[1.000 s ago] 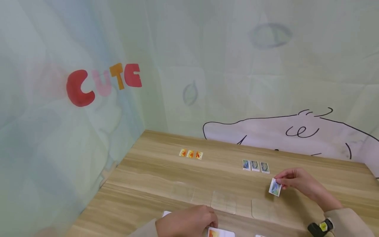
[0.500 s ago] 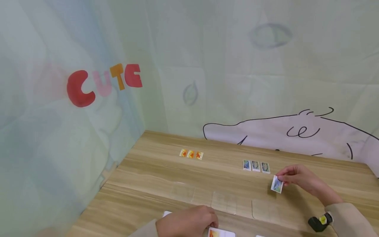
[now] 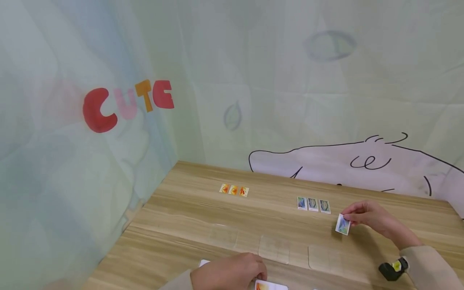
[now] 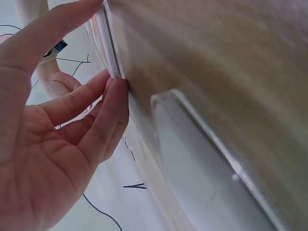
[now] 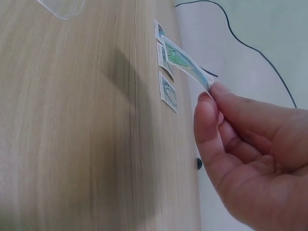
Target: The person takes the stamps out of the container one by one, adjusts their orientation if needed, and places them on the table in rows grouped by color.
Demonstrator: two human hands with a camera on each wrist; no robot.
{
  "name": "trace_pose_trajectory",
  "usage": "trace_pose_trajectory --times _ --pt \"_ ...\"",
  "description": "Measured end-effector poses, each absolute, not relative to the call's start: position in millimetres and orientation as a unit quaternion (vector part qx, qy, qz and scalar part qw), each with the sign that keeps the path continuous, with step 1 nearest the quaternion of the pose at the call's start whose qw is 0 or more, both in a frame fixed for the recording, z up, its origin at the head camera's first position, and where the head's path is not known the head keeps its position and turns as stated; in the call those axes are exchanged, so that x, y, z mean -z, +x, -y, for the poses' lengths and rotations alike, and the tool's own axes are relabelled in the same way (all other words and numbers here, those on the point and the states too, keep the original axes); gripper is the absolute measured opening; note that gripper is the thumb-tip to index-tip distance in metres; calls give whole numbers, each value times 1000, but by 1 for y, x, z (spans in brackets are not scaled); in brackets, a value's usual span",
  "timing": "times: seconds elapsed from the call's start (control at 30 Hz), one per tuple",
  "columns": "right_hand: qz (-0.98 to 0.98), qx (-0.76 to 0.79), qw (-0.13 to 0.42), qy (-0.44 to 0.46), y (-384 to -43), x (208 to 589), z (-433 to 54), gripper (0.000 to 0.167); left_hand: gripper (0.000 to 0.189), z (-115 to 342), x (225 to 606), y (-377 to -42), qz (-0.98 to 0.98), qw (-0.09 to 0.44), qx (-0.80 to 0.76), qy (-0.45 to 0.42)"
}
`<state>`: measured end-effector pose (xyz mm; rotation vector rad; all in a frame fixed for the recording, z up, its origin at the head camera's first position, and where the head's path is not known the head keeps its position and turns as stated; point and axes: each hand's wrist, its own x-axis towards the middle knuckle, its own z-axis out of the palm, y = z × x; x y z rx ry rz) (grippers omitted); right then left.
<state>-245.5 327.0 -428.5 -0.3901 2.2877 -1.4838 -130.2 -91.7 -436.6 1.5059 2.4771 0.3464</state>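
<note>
Between thumb and forefinger, my right hand (image 3: 373, 219) pinches a blue-green postage stamp (image 5: 185, 60) by one corner, raised off the table. Just to its left, three similar stamps (image 3: 313, 204) lie in a row. My left hand (image 3: 232, 272) is low in the head view, beside a flat white-edged case (image 3: 270, 286) with an orange picture, partly cut off by the frame. In the left wrist view, the thumb and fingers grip opposite ends of a slim flat case (image 4: 111, 48). Another clear-edged case (image 4: 207, 159) lies close to that hand.
Three orange stamps (image 3: 234, 189) lie further back on the wooden table (image 3: 174, 217). Clear flat plastic pieces lie mid-table, including a middle one (image 3: 274, 249) and a right one (image 3: 322, 257). A printed cloth backdrop (image 3: 290, 100) stands behind the table.
My right hand has shifted slightly right and away with the stamp, moving further from the row of three. My left hand stays in place.
</note>
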Motion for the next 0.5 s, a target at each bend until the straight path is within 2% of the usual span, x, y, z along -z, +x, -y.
trace_pose_trajectory --times 0.5 --pt "-832 509 195 -108 -254 430 -334 27 24 91 438 -131 -845 107 -103 514"
